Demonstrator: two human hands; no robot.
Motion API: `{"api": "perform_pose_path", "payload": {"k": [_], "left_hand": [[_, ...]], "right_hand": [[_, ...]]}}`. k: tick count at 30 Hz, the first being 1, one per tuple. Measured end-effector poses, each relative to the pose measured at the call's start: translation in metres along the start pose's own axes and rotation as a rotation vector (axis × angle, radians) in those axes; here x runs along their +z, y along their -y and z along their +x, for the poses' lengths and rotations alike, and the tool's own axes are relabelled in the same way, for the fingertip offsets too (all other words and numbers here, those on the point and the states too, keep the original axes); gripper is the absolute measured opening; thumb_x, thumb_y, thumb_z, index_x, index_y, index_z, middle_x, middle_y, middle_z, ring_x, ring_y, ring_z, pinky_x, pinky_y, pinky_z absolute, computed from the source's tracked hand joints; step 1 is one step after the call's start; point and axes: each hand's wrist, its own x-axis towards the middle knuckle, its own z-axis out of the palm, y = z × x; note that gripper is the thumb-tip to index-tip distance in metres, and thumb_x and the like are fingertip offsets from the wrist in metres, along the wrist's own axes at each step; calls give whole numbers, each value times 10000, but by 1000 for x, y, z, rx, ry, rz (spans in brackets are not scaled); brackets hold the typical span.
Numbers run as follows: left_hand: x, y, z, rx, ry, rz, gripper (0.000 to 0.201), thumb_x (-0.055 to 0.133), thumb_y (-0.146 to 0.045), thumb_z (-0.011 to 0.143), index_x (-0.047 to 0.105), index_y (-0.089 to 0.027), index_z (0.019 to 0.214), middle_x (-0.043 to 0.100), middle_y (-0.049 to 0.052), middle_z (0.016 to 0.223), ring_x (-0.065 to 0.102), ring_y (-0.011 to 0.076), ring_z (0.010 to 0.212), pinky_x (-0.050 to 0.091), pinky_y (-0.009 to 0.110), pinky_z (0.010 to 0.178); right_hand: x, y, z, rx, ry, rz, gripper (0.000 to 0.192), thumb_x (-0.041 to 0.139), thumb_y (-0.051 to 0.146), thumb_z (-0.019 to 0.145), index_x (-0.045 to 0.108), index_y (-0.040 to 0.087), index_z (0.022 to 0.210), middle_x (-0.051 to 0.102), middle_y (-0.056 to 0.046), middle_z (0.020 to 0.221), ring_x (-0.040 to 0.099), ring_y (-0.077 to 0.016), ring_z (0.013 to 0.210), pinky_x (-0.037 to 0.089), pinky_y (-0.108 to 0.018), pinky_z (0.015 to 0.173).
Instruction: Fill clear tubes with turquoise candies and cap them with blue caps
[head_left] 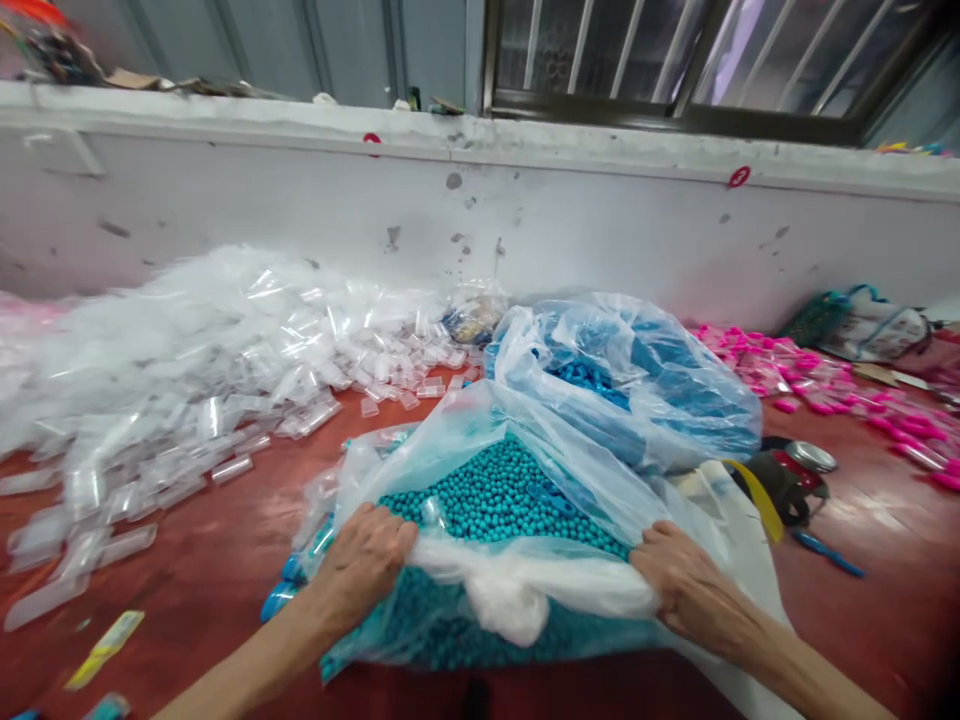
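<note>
A clear plastic bag (pixel 525 580) full of small teal beads (pixel 495 485) lies in front of me with its mouth spread wide. My left hand (pixel 373 545) is closed round the bag's rim on the left side. On the right side my right hand (pixel 671 570) grips the same rim in a fist. Between both fists the near edge of the plastic is pulled into a band, with a bunched white lump hanging at its middle. The beads show through the opening and through the plastic below.
Behind stands another plastic bag (pixel 675 390) with blue pieces. Clear plastic tubes (pixel 247 340) are heaped at left, pink pieces (pixel 810 370) at right. A blue pen-like item (pixel 829 552) and a metal-topped object (pixel 810 458) lie right; a yellow strip (pixel 105 648) lies lower left.
</note>
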Motion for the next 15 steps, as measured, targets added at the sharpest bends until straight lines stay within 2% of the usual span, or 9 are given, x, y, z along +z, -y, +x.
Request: {"api": "perform_pose_path", "payload": {"k": [3,5,8,10,12,13,15], "left_hand": [[-20,-6,-8,-13,-138,18,267,350,-77,841,560,-183,715,566,25,640,488,172,631,332,316,630],[-23,-11,-14,3,-137,11,279,336,-66,839,562,-191,735,565,22,654,483,175,641,330,319,633],[-14,-12,-24,-36,-40,-15,270,355,-62,829,579,-212,816,592,19,777,509,181,753,356,342,762],[-8,-8,-32,-91,33,-56,248,408,-92,821,577,-227,944,598,26,919,515,192,887,330,370,889],[-6,-4,-39,-113,141,-136,262,519,-199,795,548,-237,1053,581,38,1031,500,214,989,302,396,956],[-6,-3,-41,-110,195,-182,327,578,-280,764,535,-240,1085,571,44,1065,492,230,1022,296,413,972],[-9,-3,-44,-112,262,-254,466,628,-441,698,528,-239,1106,564,55,1084,486,258,1052,288,449,986]], "right_hand": [[-6,-3,-4,16,52,25,138,448,153,718,501,200,599,562,-60,636,481,-200,642,300,-350,675],[-3,-4,-8,35,125,40,150,439,149,735,514,211,621,568,-67,661,496,-212,660,313,-361,673],[-2,0,-10,78,307,119,102,498,162,680,555,244,701,588,-56,730,524,-230,707,347,-354,661],[-9,6,0,78,430,213,211,556,211,636,589,275,834,606,-52,824,543,-237,756,372,-330,640],[-19,14,21,43,476,291,275,553,264,668,599,280,939,612,-60,903,553,-226,796,383,-304,634],[-23,19,36,11,465,307,237,510,274,719,609,268,934,615,-63,906,556,-212,794,384,-293,639],[-22,35,71,-57,446,280,248,383,245,817,630,237,806,620,-50,803,553,-176,721,381,-273,633]]}}
